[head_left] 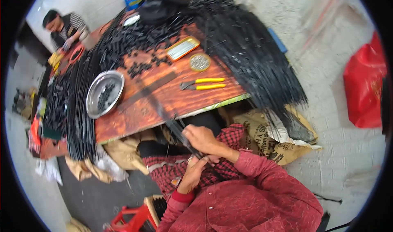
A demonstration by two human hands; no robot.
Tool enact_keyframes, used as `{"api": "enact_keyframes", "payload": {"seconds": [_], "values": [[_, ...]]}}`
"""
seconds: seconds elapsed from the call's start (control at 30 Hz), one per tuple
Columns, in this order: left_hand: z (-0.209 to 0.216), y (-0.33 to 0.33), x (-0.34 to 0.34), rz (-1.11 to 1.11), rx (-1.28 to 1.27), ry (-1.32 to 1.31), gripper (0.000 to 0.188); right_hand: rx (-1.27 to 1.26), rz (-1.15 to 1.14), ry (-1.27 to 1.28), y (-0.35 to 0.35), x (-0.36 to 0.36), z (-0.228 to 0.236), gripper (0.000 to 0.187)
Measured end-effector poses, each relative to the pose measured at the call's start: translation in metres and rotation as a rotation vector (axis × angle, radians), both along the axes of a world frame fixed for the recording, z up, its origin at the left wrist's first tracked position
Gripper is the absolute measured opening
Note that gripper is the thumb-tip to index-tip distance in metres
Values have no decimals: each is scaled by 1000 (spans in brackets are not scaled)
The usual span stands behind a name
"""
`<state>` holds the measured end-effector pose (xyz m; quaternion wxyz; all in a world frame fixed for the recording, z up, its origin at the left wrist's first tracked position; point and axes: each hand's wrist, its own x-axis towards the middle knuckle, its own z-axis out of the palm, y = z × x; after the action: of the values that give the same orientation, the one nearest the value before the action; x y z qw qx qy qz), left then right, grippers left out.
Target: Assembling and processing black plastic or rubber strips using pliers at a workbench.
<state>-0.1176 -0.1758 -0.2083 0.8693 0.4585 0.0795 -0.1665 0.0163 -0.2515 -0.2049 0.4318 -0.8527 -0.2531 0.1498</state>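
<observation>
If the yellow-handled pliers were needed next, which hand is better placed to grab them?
Probably the right hand: it is nearer the pliers, while the left hand sits farther back. Both seem to grip black strips, though.

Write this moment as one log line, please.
left hand: gripping thin black strips; right hand: closed around same strips; yellow-handled pliers: lying on table

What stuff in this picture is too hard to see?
In the head view:
Black strips: far end blurred; another part covered by the right hand and left hand.
Red bag: right side lost at the dark rim.
Silvery bits in the round dish: too small to tell what they are.
</observation>
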Motion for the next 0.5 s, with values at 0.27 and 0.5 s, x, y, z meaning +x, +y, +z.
{"api": "enact_keyframes", "payload": {"seconds": [0.27,0.5], "values": [[11,6,2,90,-77,120,36,-24,-305,-561,-75,131,69,22],[14,3,3,115,-38,63,34,-414,-552,-865,-143,235,64,24]]}}
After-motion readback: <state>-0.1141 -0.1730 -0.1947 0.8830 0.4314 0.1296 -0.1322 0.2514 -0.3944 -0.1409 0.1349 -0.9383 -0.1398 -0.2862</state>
